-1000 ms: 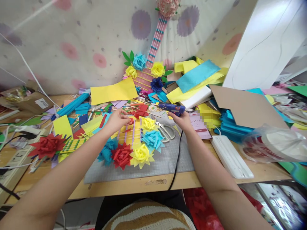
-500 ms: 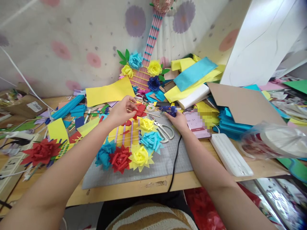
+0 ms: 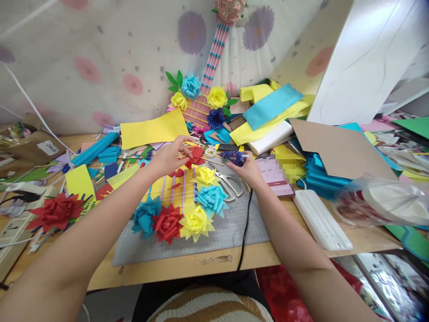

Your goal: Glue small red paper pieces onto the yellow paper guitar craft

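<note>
My right hand is wrapped round a blue hot glue gun, its black cord running down over the table edge. My left hand has its thumb and a finger drawn together on a small red paper piece, with the other fingers loosely curled. Below it lies a yellow paper guitar body with lilac strips and pale strings. Blue, red and yellow paper flowers ring its near and right edge. A larger red paper scrap is just beyond the left fingertips.
Scissors rest on the grey cutting mat. To the right are a phone, a white power strip and a bagged cup. A loose red flower lies left. Behind stands a pink paper guitar beside piled coloured paper.
The glue gun and my right hand have shifted slightly left and toward me. My left hand stays nearly in place above the guitar body. The view has tilted a little.
</note>
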The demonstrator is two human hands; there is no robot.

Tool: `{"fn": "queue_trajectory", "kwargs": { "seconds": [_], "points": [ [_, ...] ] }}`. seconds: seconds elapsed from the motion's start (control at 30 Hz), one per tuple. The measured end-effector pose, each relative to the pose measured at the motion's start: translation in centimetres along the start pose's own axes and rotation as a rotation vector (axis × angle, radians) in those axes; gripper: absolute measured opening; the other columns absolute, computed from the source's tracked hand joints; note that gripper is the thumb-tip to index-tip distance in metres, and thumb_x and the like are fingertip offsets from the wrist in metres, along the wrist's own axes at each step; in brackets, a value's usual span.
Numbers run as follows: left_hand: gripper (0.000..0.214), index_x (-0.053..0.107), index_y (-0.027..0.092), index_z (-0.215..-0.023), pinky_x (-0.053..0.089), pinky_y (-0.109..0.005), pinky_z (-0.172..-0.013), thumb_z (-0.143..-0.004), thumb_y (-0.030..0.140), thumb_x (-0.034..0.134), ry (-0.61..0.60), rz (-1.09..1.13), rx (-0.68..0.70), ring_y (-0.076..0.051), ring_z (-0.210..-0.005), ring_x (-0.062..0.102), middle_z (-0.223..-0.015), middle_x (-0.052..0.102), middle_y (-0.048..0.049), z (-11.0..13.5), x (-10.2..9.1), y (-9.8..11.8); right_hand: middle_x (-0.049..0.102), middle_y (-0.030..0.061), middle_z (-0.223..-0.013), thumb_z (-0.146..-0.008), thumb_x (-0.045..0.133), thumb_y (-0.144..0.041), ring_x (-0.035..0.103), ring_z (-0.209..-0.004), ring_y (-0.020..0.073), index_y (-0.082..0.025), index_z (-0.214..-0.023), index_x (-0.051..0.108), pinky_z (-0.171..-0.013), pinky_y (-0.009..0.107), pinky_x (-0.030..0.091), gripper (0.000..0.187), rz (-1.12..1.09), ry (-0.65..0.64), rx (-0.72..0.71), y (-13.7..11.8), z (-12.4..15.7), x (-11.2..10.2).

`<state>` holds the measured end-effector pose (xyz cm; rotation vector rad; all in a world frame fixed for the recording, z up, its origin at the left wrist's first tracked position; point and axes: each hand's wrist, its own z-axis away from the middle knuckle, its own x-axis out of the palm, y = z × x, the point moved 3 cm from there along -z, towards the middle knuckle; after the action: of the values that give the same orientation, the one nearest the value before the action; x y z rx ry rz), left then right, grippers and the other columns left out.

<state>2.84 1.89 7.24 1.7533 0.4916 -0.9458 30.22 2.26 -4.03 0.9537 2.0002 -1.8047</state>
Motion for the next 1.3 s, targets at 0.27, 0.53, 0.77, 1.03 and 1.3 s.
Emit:
{"fn": "queue_trajectory", "kwargs": {
  "seconds": [0.27, 0.53, 0.77, 1.03, 1.3],
  "points": [
    [0.057, 0.047, 0.024, -0.124, 0.048, -0.029, -0.088, -0.071, 0.007, 0.057, -0.068, 0.006, 0.055, -0.018, -0.091, 0.071, -0.081, 0.076, 0.0054, -0.1, -0.1, 1.2, 0.066, 0.0073, -0.094, -0.079, 0.065, -0.043, 0.062, -0.089, 0.0206, -0.022, -0.101, 0.054, -0.086, 0.038, 0.051, 0.032, -0.348, 0.087, -0.25, -7.3, 0.4, -3.0],
    [0.055, 0.053, 0.024, -0.122, 0.05, -0.033, -0.094, -0.07, 0.007, 0.059, -0.021, 0.269, 0.076, -0.019, -0.102, 0.07, -0.075, 0.074, 0.0022, 0.6, 0.4, 1.1, 0.07, 0.0028, -0.096, -0.061, 0.075, -0.017, 0.068, -0.093, 0.019, -0.023, -0.102, 0.055, -0.082, 0.034, 0.055, 0.047, -0.735, -0.777, -0.145, -12.6, -0.9, 3.5],
    [0.052, 0.058, 0.023, -0.12, 0.052, -0.035, -0.092, -0.069, 0.015, 0.065, 0.016, 0.337, 0.033, -0.021, -0.095, 0.072, -0.076, 0.074, -0.0003, 1.4, 0.3, -0.4, 0.073, 0.0008, -0.092, -0.061, 0.073, -0.011, 0.069, -0.088, 0.0174, -0.021, -0.104, 0.058, -0.08, 0.031, 0.054, 0.047, -0.745, -0.882, -0.044, -12.8, -0.6, 4.3],
    [0.056, 0.059, 0.02, -0.11, 0.056, -0.03, -0.067, -0.057, 0.022, 0.076, 0.087, 0.345, -0.325, -0.022, -0.073, 0.073, -0.068, 0.071, 0.0009, 2.7, -0.7, -3.8, 0.069, 0.0021, -0.088, -0.066, 0.07, -0.02, 0.065, -0.087, 0.0149, -0.019, -0.097, 0.058, -0.08, 0.03, 0.052, 0.034, -0.679, -0.667, -0.117, -10.4, -0.4, 2.9],
    [0.086, 0.051, 0.008, -0.131, 0.061, -0.033, -0.066, -0.051, 0.006, 0.083, -0.088, 0.37, -0.801, -0.028, -0.073, 0.075, -0.065, 0.073, -0.0052, 1.4, 0.4, -3.5, 0.068, 0.0038, -0.09, -0.066, 0.063, -0.018, 0.062, -0.085, 0.0156, -0.018, -0.093, 0.061, -0.084, 0.034, 0.049, 0.027, -0.547, -0.535, -0.147, -8.5, 0.5, 2.6]
  ]
}}
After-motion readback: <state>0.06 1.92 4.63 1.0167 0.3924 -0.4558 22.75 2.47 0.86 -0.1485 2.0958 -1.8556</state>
